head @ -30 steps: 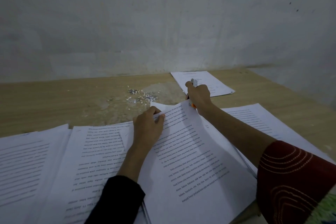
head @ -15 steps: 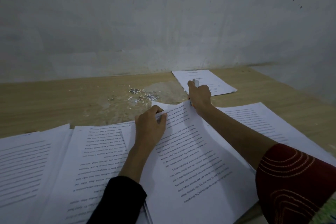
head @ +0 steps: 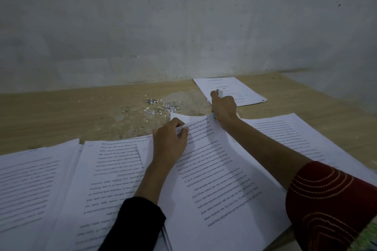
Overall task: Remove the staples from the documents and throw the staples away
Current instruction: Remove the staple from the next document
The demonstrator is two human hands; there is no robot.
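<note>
Left grip [head: 170, 142] pinches the top corner of the document [head: 214, 181], thumb over the curled edge, so the sheet arches up off the stacks beneath. Right grip [head: 223, 108] is closed round a small tool [head: 220, 93] and reaches past that corner toward a far document [head: 246, 90] lying by the wall; only the tool's pale tip and a bit of orange below the fist show. Whether a staple sits under the left fingers cannot be told. Pulled staples and paper scraps lie in a loose pile [head: 159, 106] on the bare table [head: 61, 112], just beyond the left grip. The pinched corner could tear if it is tugged while the other arm lies across the sheet, and a sweep of paper or wrist could scatter the pile among the stacks [head: 114, 169]. No bin, tray or cup is in view, so the throwing away looks undone.
</note>
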